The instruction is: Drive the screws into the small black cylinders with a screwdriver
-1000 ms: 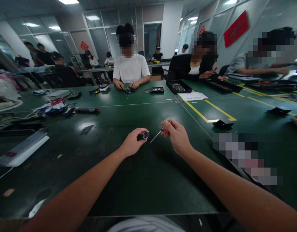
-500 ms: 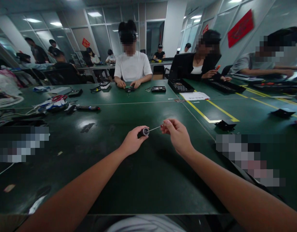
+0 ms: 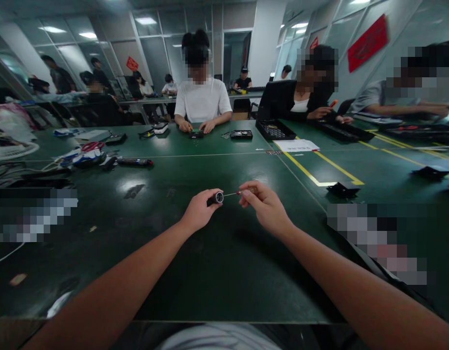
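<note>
My left hand is closed round a short black cylinder with a silver rim, its round end turned towards my right hand. Between the fingers of my right hand is a slim screwdriver, with a thin metal shaft and a reddish, partly see-through handle. The shaft points left at the cylinder's end. Whether its tip touches the rim or goes inside, I cannot tell. Both hands are just above the green table.
A dark pen-like tool and a heap of cables lie to the left. On the right are a black bracket-like part and yellow tape lines. Across the table, a person in a white shirt handles a small device.
The screwdriver's handle now shows more at my right fingertips, and that hand sits slightly closer to the cylinder. My left hand keeps its hold, nearly unmoved.
</note>
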A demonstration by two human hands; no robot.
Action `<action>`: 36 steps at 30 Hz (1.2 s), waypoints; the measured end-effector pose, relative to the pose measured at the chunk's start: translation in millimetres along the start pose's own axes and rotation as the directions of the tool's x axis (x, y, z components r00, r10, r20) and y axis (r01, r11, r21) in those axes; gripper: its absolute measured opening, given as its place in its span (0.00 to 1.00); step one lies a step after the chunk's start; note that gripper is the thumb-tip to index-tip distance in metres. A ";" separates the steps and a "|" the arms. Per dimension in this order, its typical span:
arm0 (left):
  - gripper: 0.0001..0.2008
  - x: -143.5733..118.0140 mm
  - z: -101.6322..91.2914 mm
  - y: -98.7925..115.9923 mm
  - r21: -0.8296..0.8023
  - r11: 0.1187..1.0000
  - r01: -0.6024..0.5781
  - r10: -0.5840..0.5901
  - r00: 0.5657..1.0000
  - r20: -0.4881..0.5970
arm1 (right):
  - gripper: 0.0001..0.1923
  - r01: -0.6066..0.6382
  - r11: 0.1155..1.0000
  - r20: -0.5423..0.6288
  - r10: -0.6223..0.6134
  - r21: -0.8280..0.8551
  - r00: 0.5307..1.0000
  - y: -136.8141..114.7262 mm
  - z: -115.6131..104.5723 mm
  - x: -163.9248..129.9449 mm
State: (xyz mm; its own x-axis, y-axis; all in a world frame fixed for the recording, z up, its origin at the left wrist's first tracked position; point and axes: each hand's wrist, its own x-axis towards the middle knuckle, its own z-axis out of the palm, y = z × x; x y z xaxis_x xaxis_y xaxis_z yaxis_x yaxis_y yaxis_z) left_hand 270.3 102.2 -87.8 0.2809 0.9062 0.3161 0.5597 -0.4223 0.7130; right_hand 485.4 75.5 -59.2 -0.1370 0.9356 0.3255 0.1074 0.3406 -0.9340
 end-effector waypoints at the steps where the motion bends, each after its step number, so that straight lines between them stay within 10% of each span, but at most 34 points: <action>1: 0.18 0.0 0.1 -0.5 0.000 1.000 0.003 -0.003 1.000 -0.001 | 0.11 0.003 1.000 0.003 -0.003 -0.022 1.000 -1.0 0.6 -0.9; 11: 0.18 -1.1 0.3 -3.8 -0.018 1.000 0.003 -0.003 1.000 0.006 | 0.19 -0.079 0.947 -0.093 0.053 -0.311 0.994 -8.8 -0.1 -1.0; 36: 0.18 -2.0 -0.3 1.5 0.092 0.996 -0.012 0.010 1.000 0.028 | 0.17 -0.089 0.940 0.021 0.101 -0.330 0.995 -2.6 -0.1 -0.7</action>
State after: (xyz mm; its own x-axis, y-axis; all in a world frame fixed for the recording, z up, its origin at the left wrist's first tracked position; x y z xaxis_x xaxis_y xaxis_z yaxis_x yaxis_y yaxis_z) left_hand 270.3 99.8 -87.2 0.3082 0.9011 0.3050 0.6257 -0.4336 0.6485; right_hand 485.4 74.0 -57.0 -0.1459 0.9631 0.2264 0.4378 0.2680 -0.8582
